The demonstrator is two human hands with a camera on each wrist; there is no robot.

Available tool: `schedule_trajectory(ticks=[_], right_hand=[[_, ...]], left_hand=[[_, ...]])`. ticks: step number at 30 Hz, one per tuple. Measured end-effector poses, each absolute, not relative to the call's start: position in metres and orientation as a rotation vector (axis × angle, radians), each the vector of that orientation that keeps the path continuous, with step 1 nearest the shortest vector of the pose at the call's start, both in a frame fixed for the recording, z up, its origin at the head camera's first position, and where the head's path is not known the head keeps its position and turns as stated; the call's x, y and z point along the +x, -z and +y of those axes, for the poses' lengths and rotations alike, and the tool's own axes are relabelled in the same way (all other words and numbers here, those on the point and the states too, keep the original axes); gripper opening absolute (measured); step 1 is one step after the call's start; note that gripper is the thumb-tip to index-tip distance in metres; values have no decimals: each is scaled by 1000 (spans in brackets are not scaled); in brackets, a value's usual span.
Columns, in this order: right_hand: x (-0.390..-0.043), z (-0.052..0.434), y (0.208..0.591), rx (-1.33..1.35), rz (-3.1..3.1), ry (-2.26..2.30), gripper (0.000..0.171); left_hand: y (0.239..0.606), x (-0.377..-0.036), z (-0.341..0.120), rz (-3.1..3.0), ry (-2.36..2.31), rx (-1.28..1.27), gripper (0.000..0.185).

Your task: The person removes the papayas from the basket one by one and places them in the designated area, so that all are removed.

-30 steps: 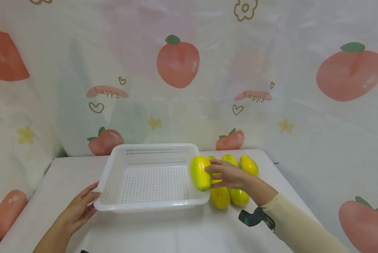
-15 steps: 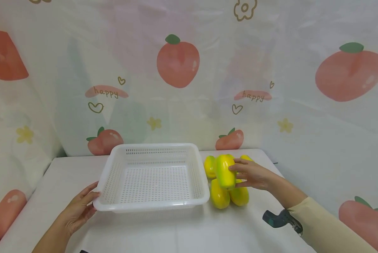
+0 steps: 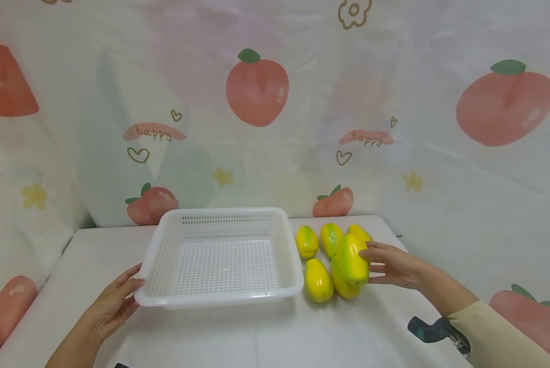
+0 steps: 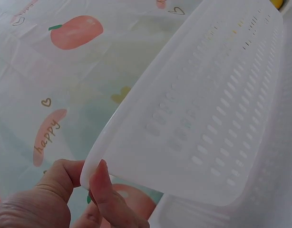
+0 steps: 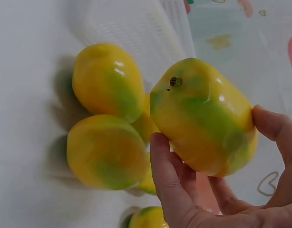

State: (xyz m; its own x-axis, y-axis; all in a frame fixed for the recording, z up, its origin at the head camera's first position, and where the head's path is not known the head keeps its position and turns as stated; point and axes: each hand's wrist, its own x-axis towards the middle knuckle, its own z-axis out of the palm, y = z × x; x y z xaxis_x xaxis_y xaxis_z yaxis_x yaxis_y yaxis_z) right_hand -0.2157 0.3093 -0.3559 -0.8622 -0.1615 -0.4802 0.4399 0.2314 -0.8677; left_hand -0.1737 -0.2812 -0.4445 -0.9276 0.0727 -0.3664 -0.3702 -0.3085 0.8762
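Observation:
A white perforated plastic basket (image 3: 219, 298) stands tilted toward me over the white table, with nothing in it. My left hand (image 3: 111, 309) pinches its near left corner; in the left wrist view the thumb and fingers meet on the rim (image 4: 91, 164). On the right, my right hand (image 3: 394, 265) holds a glossy yellow-green mango (image 3: 353, 259) from its right side, raised over the other mangoes. In the right wrist view the held mango (image 5: 203, 121) shows a dark stem spot, with fingers on both sides of it.
Several more yellow-green mangoes lie close together right of the basket, among them a front one (image 3: 318, 281) and a back left one (image 3: 307, 242). A fruit-printed cloth (image 3: 256, 168) hangs behind the table (image 3: 201, 337). A dark device (image 3: 433, 329) sits at my right wrist.
My right hand has carried the mango rightward, from over the basket's right rim to above the mangoes on the right. The left hand and the basket have stayed put.

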Motion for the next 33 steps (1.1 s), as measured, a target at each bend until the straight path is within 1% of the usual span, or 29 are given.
schedule_trajectory(ticks=[5,12,20,33], right_hand=[[-213,325,365,277,2032,1663,87],[-217,349,376,323,2022,1691,87],[-223,369,391,415,2027,1673,88],[-232,383,411,487,2074,1619,94]], left_hand=[[445,-174,-282,1649,-2317,-359,35],[445,-175,-282,1647,-2314,-369,34],[447,-175,-282,1652,-2319,-325,36],[446,-177,-283,1645,-2319,-351,34]])
